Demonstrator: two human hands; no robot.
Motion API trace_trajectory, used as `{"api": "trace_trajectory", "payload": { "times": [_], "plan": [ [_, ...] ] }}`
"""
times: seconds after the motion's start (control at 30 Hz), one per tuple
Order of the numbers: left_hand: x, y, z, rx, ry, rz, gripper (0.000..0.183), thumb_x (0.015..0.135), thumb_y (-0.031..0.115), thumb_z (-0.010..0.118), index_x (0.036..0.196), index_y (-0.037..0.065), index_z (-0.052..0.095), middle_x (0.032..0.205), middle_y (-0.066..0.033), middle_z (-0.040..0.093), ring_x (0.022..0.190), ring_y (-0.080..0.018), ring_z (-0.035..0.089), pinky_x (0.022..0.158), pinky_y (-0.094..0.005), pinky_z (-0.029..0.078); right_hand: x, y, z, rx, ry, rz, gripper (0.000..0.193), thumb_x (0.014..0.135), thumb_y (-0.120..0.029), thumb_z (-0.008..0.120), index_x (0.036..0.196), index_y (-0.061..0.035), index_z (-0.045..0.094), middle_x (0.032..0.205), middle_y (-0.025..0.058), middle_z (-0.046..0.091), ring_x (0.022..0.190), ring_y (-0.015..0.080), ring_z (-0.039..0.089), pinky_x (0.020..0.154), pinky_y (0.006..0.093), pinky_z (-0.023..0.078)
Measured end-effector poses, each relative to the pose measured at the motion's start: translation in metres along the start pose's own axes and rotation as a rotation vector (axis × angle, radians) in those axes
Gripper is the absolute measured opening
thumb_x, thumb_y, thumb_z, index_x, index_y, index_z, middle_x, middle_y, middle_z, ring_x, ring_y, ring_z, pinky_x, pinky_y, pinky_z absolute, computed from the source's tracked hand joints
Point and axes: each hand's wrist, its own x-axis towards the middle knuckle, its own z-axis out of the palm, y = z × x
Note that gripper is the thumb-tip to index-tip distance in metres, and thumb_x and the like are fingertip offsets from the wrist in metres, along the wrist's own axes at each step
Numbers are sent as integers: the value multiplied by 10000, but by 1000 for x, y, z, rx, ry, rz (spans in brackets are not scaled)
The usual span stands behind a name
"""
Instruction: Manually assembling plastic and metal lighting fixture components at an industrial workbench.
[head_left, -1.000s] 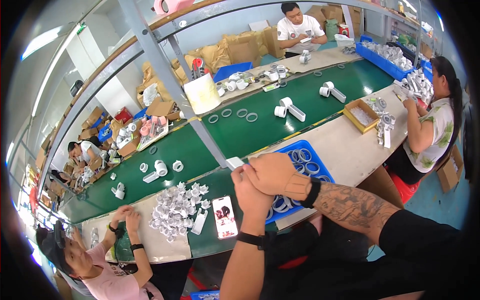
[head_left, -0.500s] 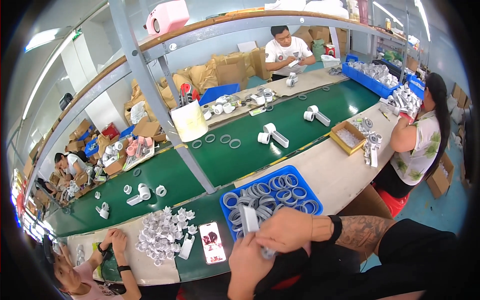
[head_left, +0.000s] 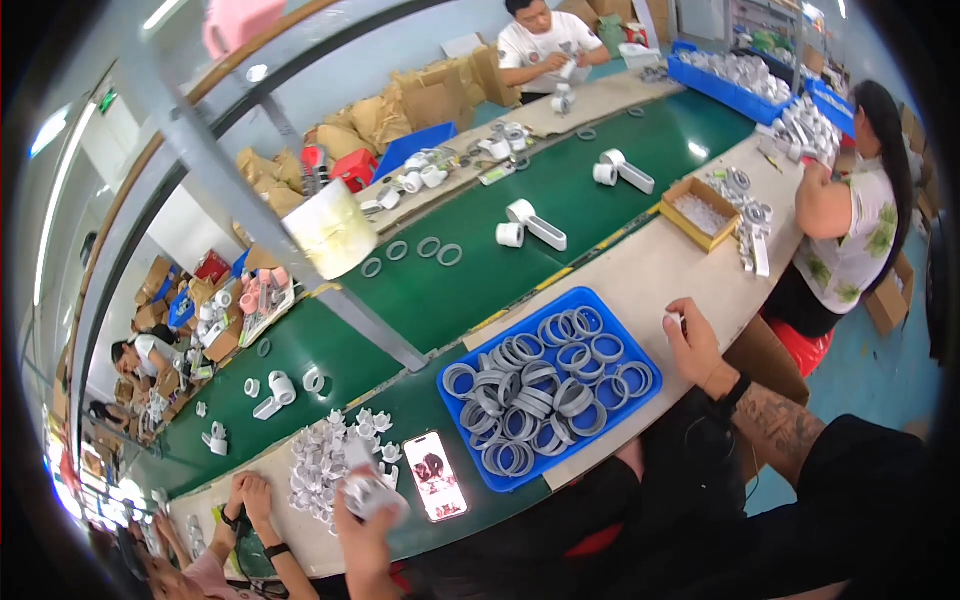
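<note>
The left hand (head_left: 365,548) is grasping a white part (head_left: 372,492), blurred, above the near edge of the heap of white parts (head_left: 325,468). The right hand (head_left: 697,350) is hanging well apart, to the right of the blue tray (head_left: 624,336), its fingers curling in; something small and pale is showing at the fingertips, but I cannot tell whether it is being gripped.

Between the hands, a phone (head_left: 435,476) is lying beside the heap, and the tray is holding many loose grey rings (head_left: 540,385) on the near counter (head_left: 612,275).

Beyond, on the green belt (head_left: 455,305), white handled units (head_left: 540,230) are lying among white cylinders (head_left: 509,235) and a few loose rings. These units are looking partly joined, with the cylinders lying separately beside them. To the far right, a yellow box (head_left: 686,232) is holding small pale pieces, and a co-worker (head_left: 850,225) is sitting beside more white parts.

Judging by this, the work is sitting mid-run: one piece is being handled, while the heap and the rings are remaining largely loose. Whether the held part is finished, the blur is hiding.
</note>
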Motion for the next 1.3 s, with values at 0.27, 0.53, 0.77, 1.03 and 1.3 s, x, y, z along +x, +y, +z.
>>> {"api": "trace_trajectory", "payload": {
  "times": [0.27, 0.53, 0.77, 1.03, 1.3],
  "plan": [
    [235, -51, 18, 978, -90, 296, 726, 776, 139, 966, 1405, -32, 647, 1361, -194, 674, 1274, -358, 658, 1147, -455, 511, 27, 71, 3, -234, 108, -226, 332, 1078, -359, 701, 1264, -91, 639, 1133, 207, 719, 970, 443, 733, 834, 538, 571],
    [344, -121, 103, 1353, 166, 505, 640, 817, 141, 958, 1375, -65, 719, 1480, -255, 632, 1336, -406, 642, 1116, -500, 538, 35, 105, -18, -339, 63, -205, 321, 1058, -358, 712, 1217, -91, 628, 1083, 159, 633, 876, 399, 687, 772, 500, 559],
    [379, -173, 46, 1091, 126, 427, 692, 862, 166, 945, 1448, -69, 663, 1337, -262, 749, 1185, -385, 729, 1061, -481, 558, 45, 92, -4, -380, 20, -255, 325, 1030, -345, 730, 1200, -97, 608, 1094, 157, 621, 893, 396, 697, 767, 511, 566],
    [285, -113, 65, 753, 462, 263, 819, 950, 251, 900, 1644, 46, 516, 1398, -244, 659, 1141, -398, 681, 1008, -501, 561, 37, 75, -6, -397, 16, -238, 330, 1019, -353, 737, 1188, -102, 607, 1087, 162, 636, 920, 410, 711, 789, 524, 578],
    [59, -118, 71, 725, 543, 388, 429, 993, 114, 812, 1360, -22, 635, 1285, -157, 675, 1103, -293, 630, 1002, -455, 504, 16, 56, 12, -227, 87, -187, 384, 1050, -376, 756, 1289, -91, 659, 1132, 193, 728, 918, 400, 752, 810, 502, 602]
  ]
}}
